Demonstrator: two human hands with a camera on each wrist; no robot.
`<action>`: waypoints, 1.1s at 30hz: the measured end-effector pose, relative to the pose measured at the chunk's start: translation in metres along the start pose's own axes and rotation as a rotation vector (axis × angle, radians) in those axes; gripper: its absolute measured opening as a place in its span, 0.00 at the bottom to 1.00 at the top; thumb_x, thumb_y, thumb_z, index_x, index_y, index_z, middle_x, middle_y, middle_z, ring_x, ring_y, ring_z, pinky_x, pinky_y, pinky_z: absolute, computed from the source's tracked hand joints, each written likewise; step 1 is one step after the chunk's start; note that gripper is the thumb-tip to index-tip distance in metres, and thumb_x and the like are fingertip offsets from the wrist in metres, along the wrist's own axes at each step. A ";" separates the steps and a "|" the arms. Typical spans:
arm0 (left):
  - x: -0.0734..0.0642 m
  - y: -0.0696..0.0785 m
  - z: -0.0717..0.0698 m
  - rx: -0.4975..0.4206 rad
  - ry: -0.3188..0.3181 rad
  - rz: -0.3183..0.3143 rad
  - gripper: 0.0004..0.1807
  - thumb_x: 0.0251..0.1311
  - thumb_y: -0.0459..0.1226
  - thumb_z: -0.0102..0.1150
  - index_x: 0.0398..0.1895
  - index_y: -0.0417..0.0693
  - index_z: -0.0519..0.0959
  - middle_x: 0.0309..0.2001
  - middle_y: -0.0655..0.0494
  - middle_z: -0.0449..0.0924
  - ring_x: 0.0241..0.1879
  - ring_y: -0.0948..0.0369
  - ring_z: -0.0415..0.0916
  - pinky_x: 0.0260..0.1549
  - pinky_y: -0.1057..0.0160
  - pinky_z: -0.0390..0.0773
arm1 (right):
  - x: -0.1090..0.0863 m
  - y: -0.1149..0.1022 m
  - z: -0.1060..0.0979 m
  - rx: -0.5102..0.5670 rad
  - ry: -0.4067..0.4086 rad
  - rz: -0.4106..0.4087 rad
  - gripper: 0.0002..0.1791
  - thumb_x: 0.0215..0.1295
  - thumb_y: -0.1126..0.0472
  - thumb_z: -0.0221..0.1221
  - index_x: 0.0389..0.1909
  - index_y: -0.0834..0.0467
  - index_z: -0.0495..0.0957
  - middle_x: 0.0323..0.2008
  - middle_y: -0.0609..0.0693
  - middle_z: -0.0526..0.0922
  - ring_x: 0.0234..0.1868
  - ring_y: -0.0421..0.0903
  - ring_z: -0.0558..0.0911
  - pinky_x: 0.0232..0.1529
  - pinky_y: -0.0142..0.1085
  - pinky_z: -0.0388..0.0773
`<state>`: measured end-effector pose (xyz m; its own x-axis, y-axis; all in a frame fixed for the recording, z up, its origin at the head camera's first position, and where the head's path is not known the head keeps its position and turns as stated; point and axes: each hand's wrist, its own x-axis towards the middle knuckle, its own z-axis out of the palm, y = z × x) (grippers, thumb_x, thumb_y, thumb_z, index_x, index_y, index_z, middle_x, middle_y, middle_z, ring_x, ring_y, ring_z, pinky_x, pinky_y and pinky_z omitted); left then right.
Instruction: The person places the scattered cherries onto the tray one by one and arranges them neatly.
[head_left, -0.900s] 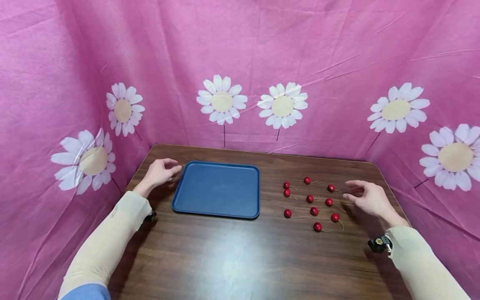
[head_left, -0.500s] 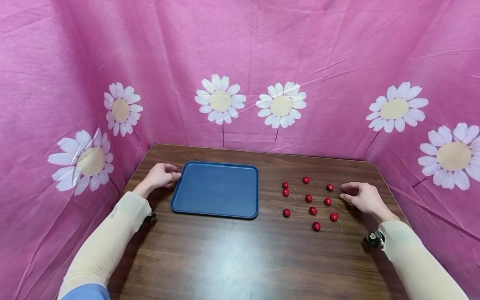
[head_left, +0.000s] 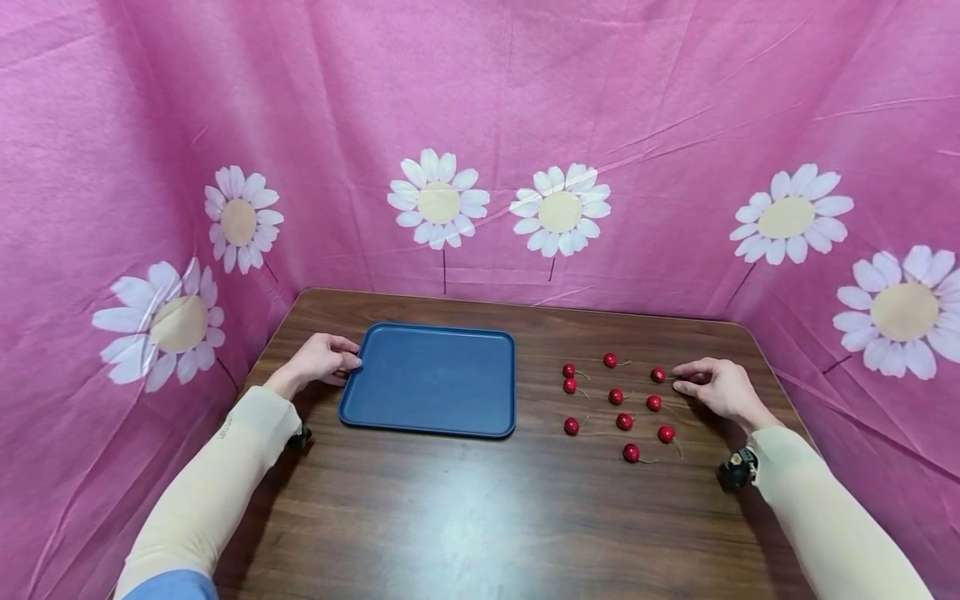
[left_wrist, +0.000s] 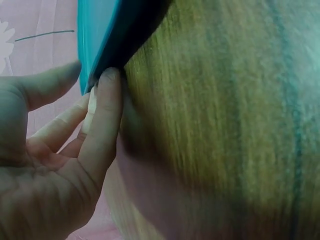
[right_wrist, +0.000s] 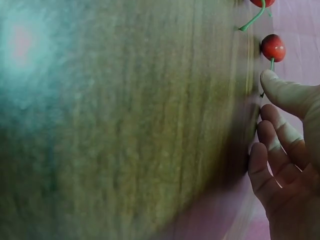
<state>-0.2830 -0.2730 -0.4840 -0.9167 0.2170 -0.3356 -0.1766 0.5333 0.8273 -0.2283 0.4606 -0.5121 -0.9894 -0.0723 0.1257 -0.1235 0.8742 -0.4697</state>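
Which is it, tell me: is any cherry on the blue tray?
No, the cherries all lie on the wood-grain table beside the blue tray.

The tray lies on the table, with the cloth behind it and to both sides. The left hand is at the tray's left edge. Ten cherries lie right of the tray, three in its nearest column. Farthest right of the tray, the right hand is just beside one cherry, perhaps touching its stem.
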 end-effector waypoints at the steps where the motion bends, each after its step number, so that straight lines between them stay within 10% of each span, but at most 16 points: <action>1: 0.000 0.000 0.000 0.002 0.003 0.001 0.29 0.78 0.34 0.64 0.74 0.22 0.74 0.57 0.30 0.89 0.46 0.57 0.90 0.52 0.43 0.95 | 0.001 0.000 0.000 0.000 0.007 -0.011 0.12 0.67 0.58 0.79 0.49 0.57 0.95 0.41 0.58 0.95 0.36 0.22 0.78 0.37 0.26 0.77; 14: 0.000 0.000 0.003 0.021 0.035 -0.018 0.29 0.76 0.35 0.67 0.73 0.25 0.76 0.51 0.38 0.91 0.42 0.59 0.88 0.50 0.45 0.96 | 0.006 0.001 0.012 -0.038 0.111 -0.122 0.02 0.64 0.65 0.80 0.36 0.55 0.96 0.34 0.51 0.91 0.32 0.20 0.75 0.33 0.26 0.72; 33: 0.000 0.002 0.002 -0.002 0.030 -0.025 0.34 0.73 0.28 0.69 0.79 0.26 0.71 0.42 0.50 0.89 0.42 0.65 0.86 0.51 0.44 0.96 | 0.003 -0.015 0.009 -0.056 0.188 -0.014 0.04 0.71 0.58 0.77 0.37 0.55 0.96 0.32 0.54 0.96 0.31 0.35 0.82 0.35 0.27 0.72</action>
<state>-0.2829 -0.2697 -0.4834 -0.9223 0.1790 -0.3426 -0.2004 0.5365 0.8197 -0.2299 0.4429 -0.5131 -0.9554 0.0020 0.2952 -0.1274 0.8993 -0.4184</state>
